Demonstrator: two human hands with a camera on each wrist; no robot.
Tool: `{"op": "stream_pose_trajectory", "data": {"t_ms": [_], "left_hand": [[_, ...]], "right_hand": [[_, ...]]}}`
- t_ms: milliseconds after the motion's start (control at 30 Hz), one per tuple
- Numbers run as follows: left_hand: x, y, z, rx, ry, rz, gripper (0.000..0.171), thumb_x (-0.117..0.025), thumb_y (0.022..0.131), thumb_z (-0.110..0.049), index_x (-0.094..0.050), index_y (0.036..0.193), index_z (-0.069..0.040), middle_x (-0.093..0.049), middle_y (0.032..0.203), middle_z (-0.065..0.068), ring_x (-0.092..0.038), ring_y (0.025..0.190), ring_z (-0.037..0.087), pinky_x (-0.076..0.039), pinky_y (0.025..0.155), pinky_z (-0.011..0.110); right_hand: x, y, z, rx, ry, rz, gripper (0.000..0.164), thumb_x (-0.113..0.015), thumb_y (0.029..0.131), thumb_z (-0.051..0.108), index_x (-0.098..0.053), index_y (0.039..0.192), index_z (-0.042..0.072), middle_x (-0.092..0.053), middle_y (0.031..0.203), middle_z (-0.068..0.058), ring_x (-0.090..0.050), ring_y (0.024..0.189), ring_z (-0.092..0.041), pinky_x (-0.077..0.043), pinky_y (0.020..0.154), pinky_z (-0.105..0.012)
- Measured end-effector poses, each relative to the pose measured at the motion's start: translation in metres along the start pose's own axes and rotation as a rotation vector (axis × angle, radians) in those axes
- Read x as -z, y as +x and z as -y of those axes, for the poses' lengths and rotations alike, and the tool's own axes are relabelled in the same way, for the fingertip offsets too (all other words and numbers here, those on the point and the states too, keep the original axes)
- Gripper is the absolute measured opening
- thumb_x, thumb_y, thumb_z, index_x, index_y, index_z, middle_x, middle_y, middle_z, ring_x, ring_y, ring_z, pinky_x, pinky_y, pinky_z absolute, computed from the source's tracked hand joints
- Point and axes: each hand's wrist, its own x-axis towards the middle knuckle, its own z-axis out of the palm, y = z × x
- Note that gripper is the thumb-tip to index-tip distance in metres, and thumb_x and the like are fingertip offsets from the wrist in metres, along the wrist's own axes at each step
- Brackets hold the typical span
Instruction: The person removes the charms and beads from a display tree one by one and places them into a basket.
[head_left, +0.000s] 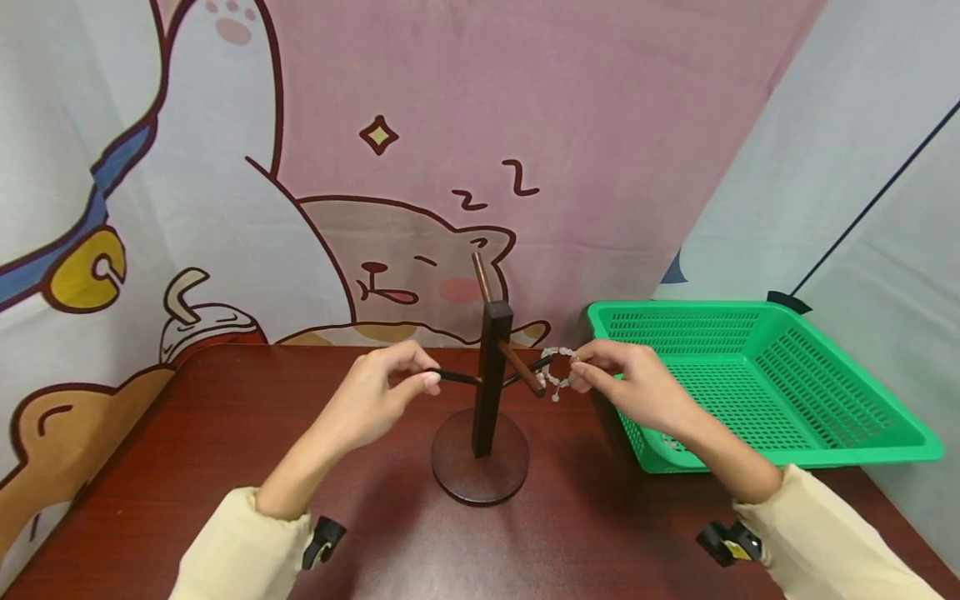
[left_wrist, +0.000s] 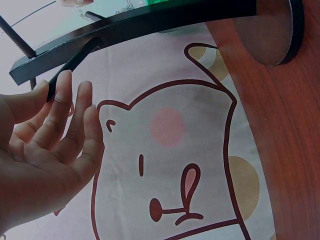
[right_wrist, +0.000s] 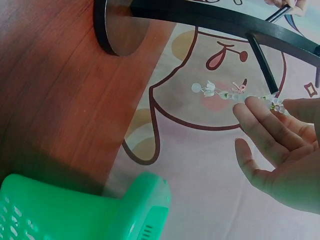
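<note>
A dark wooden jewelry stand stands upright on its round base, with thin pegs sticking out from the post. My left hand pinches the end of the left peg between thumb and fingers. On the other side, my right hand pinches a bracelet of clear beads with small charms. The bracelet's loop hangs at the tip of a right-hand peg, which overlaps the loop in the head view. In the right wrist view the peg's tip is right at the beads.
A green plastic basket with perforated walls sits on the right of the reddish-brown table, beside my right forearm. Behind the table hangs a cloth printed with cartoon animals.
</note>
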Motion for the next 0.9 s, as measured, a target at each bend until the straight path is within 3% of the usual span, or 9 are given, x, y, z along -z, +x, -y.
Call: {"op": "stream_pose_trajectory", "data": {"t_ms": [367,600,900], "left_hand": [[0.000,-0.001,0.001,-0.001,-0.005,-0.007,0.004,-0.062,0.086,-0.009,-0.062,0.086,-0.005,-0.064,0.073,-0.003,-0.059,0.069,0.010,-0.043,0.065,0.032],[-0.001,-0.001,0.001,-0.003,-0.024,-0.012,0.004,-0.062,0.086,-0.008,-0.062,0.086,-0.004,-0.064,0.073,-0.003,-0.059,0.070,0.011,-0.043,0.065,0.033],[-0.001,-0.001,0.001,-0.003,-0.020,-0.014,0.004,-0.062,0.087,-0.008,-0.062,0.086,-0.005,-0.064,0.072,-0.003,-0.060,0.071,0.011,-0.044,0.067,0.035]], "right_hand": [[0.015,-0.013,-0.006,-0.018,-0.047,0.016,0.008,-0.058,0.091,0.019,-0.065,0.092,0.017,-0.063,0.075,0.008,-0.060,0.072,-0.008,-0.045,0.066,-0.030],[0.031,-0.024,-0.007,-0.042,-0.079,0.011,0.009,-0.058,0.091,0.023,-0.066,0.093,0.020,-0.063,0.076,0.006,-0.059,0.073,-0.015,-0.041,0.063,-0.028],[0.055,-0.043,-0.020,-0.069,-0.169,-0.018,0.009,-0.057,0.091,0.022,-0.066,0.095,0.023,-0.064,0.078,0.011,-0.060,0.076,-0.007,-0.044,0.066,-0.025]]}}
